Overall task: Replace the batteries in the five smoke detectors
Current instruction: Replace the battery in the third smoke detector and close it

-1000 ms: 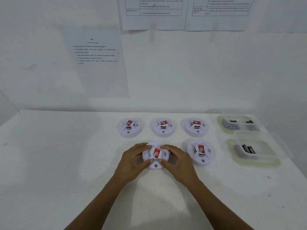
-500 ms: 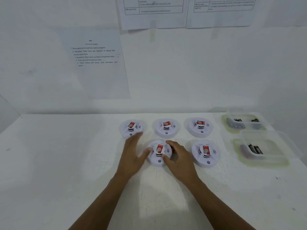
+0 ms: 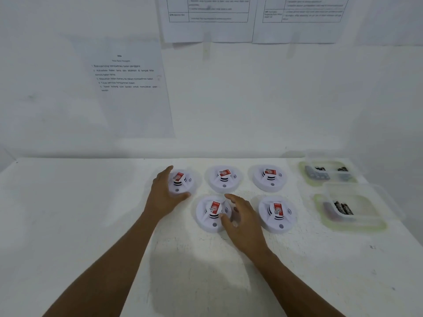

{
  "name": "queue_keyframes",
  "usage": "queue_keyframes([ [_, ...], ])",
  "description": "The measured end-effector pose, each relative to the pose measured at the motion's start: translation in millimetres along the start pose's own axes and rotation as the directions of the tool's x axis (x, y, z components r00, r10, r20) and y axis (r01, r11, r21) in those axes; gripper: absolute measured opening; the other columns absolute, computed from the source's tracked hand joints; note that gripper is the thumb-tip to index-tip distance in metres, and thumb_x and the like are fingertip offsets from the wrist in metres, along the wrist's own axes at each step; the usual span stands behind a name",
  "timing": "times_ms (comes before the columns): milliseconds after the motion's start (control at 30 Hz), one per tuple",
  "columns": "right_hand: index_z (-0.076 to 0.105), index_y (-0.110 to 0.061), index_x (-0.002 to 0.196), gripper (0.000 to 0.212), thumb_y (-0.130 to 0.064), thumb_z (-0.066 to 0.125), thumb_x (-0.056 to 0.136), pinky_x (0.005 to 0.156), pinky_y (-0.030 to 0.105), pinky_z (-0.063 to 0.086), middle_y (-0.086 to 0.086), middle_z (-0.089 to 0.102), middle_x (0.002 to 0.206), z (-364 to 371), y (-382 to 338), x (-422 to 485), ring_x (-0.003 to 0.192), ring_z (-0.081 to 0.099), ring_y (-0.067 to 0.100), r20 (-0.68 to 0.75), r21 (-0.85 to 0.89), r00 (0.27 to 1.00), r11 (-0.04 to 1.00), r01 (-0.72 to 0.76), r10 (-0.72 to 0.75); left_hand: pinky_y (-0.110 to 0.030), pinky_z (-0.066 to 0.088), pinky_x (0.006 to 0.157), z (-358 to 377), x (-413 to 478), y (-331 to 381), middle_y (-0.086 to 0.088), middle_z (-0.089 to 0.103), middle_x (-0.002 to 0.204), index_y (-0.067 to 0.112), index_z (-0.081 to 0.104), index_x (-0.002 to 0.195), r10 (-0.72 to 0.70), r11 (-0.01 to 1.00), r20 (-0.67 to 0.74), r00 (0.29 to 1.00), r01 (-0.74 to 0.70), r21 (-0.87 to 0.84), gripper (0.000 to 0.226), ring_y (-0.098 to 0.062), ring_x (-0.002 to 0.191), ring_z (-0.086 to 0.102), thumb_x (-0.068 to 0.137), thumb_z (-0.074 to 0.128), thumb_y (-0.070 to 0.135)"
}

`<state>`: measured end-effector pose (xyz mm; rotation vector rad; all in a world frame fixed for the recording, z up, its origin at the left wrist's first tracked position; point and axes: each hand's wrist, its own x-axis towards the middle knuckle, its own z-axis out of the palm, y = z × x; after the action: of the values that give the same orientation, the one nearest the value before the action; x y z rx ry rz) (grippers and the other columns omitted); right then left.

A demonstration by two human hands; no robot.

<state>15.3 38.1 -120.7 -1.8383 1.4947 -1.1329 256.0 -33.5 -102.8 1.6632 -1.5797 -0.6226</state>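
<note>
Several white round smoke detectors with red labels lie on the white table [image 3: 80,213], three in a back row and two in front. My left hand [image 3: 163,195] spans the left side of the back-left detector [image 3: 182,181], fingers spread and thumb by its near edge; the grasp is blurred. My right hand [image 3: 242,217] lies beside the front-left detector [image 3: 210,213], fingers relaxed, thumb touching its right rim. The back-middle detector [image 3: 224,178], back-right detector [image 3: 269,177] and front-right detector [image 3: 277,213] stand untouched.
Two clear plastic containers sit at the table's right side. The far one [image 3: 304,179] and the near one [image 3: 320,216] each hold dark batteries. Printed sheets [image 3: 128,88] hang on the wall behind the table.
Both hands held the front-left detector; my left hand let go and moved up and left to the back-left detector. My right hand loosened and shifted slightly right.
</note>
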Motion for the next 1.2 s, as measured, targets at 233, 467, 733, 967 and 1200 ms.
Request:
queue_keyframes([
  [233, 0.056, -0.019, 0.132, 0.048, -0.017, 0.069, 0.086, 0.104, 0.003, 0.027, -0.011, 0.055, 0.130, -17.9, -28.8, 23.4, 0.123, 0.045, 0.002, -0.049, -0.070, 0.960, 0.960, 0.271, -0.275, -0.016, 0.047, 0.093, -8.1, -20.6, 52.2, 0.012, 0.057, 0.126, 0.027, 0.025, 0.148, 0.240, 0.959, 0.052, 0.970, -0.228, -0.171, 0.116, -0.002, 0.112, 0.057, 0.053, 0.088, 0.049],
  [467, 0.064, -0.018, 0.122, 0.041, -0.026, 0.075, 0.084, 0.091, 0.017, 0.048, -0.008, 0.068, 0.117, -55.8, -28.3, 33.7, 0.102, 0.059, 0.000, -0.084, -0.159, 0.937, 0.932, 0.325, -0.340, -0.020, 0.051, 0.094, 11.3, -38.5, 92.2, 0.007, 0.062, 0.128, 0.035, 0.036, 0.142, 0.245, 0.947, 0.150, 0.958, -0.203, -0.248, 0.095, -0.004, 0.110, 0.061, 0.061, 0.081, 0.056],
  [733, 0.056, -0.023, 0.124, 0.049, -0.015, 0.078, 0.082, 0.067, 0.035, 0.062, -0.010, 0.064, 0.097, -97.9, -38.7, 22.7, 0.071, 0.071, 0.015, -0.186, 0.334, 0.981, 0.942, 0.004, 0.062, -0.011, 0.033, 0.099, 42.2, -56.9, 113.9, 0.034, 0.033, 0.141, 0.044, 0.021, 0.144, 0.349, 0.931, 0.194, 0.917, -0.314, -0.187, 0.104, 0.013, 0.125, 0.037, 0.061, 0.084, 0.051],
  [967, 0.060, -0.028, 0.123, 0.045, -0.012, 0.075, 0.083, 0.071, 0.024, 0.059, -0.010, 0.062, 0.112, -112.0, -33.2, 15.0, 0.091, 0.067, 0.006, -0.105, 0.270, 0.994, 0.962, 0.027, 0.002, -0.004, 0.036, 0.095, 48.0, -59.0, 126.7, 0.029, 0.044, 0.130, 0.038, 0.036, 0.132, 0.409, 0.901, 0.145, 0.901, -0.373, -0.222, 0.091, 0.015, 0.118, 0.045, 0.056, 0.084, 0.050],
  [1200, 0.066, -0.028, 0.117, 0.036, -0.015, 0.076, 0.084, 0.071, 0.027, 0.059, -0.009, 0.066, 0.118, -124.0, -38.2, 17.1, 0.097, 0.069, 0.011, -0.034, 0.332, 0.999, 0.943, -0.013, 0.025, -0.009, 0.042, 0.095, 41.1, -61.8, 136.7, 0.019, 0.049, 0.135, 0.029, 0.037, 0.137, 0.453, 0.874, 0.189, 0.871, -0.393, -0.284, 0.090, 0.004, 0.122, 0.048, 0.062, 0.087, 0.029],
])
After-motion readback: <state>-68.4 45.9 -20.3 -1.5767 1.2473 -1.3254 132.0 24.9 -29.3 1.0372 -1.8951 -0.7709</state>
